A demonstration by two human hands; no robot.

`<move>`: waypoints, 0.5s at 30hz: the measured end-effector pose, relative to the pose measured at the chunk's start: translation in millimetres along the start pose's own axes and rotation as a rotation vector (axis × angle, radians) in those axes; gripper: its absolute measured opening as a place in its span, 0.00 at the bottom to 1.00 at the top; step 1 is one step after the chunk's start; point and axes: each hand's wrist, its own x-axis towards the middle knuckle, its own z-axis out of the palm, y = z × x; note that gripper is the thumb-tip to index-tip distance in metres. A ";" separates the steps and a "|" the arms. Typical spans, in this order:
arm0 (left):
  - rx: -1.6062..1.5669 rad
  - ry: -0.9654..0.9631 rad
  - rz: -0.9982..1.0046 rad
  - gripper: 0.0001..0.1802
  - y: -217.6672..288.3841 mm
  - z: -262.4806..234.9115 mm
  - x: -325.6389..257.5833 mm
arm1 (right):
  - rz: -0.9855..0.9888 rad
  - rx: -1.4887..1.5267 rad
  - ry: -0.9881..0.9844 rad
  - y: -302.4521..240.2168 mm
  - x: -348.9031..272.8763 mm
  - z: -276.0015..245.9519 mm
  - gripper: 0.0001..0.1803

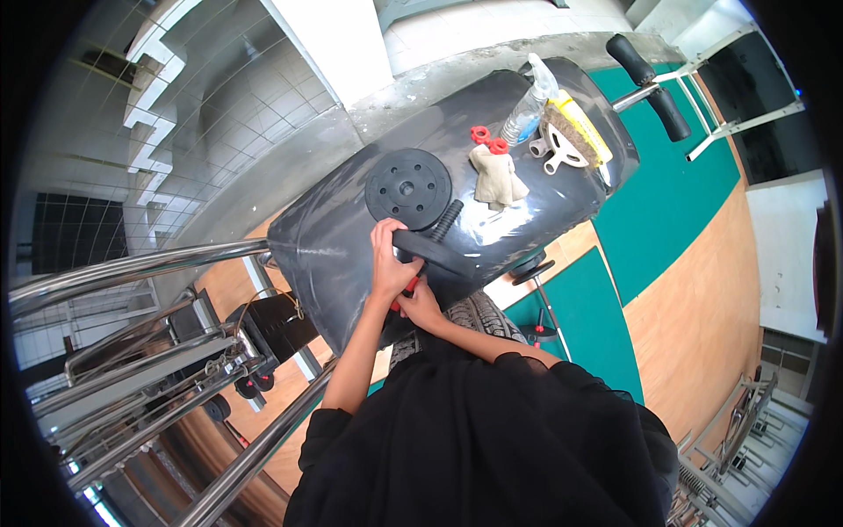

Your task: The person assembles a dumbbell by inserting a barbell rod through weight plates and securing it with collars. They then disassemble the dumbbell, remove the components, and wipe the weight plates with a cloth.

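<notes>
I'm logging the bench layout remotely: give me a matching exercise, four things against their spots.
Things:
1. weight plate
2. cloth
3. spray bottle
4. dumbbell bar

Places:
A. under the left hand
B. lying flat, left of the bar's threaded end
C. at the bench's far edge, beside the brush
D. crumpled, next to two red collars

Pairs: 1-B, 2-D, 3-C, 4-A

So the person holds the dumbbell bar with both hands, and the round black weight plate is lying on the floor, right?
Not quite. The head view shows the round black weight plate lying on the black padded bench, not on the floor. The rest holds: the left hand and right hand are both at the dumbbell bar.
</notes>
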 end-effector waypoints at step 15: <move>-0.291 0.091 -0.091 0.33 -31.4 16.3 -17.4 | -0.079 -0.234 0.033 8.6 -3.2 -29.3 0.31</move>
